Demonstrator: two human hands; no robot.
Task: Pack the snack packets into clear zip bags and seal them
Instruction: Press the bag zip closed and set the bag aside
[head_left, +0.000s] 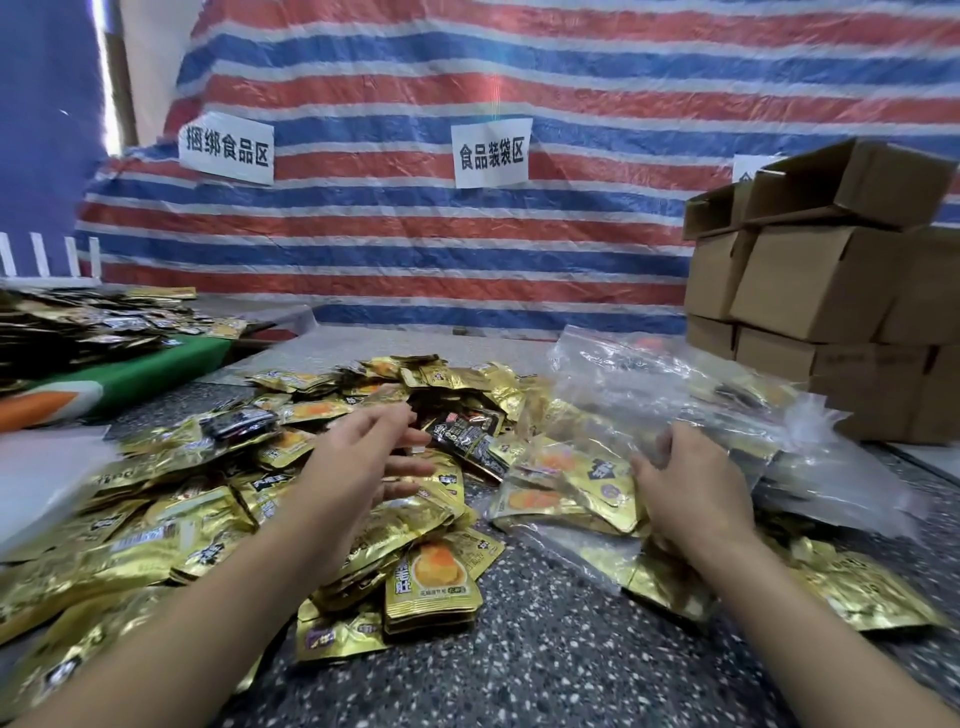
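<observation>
Head view: speckled table (545, 649), striped tarp (467, 249)

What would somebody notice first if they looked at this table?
Probably the big shiny heap of gold snack packets spread across the speckled table, with the left hand hovering open above it. To the right, the right hand holds a clear zip bag with gold packets inside. Behind, a red, white and blue striped tarp fills the view, with brown cardboard boxes stacked at far right.

Single head-worn view, forward and down (wide-angle), close over tabletop (545, 649).
</observation>
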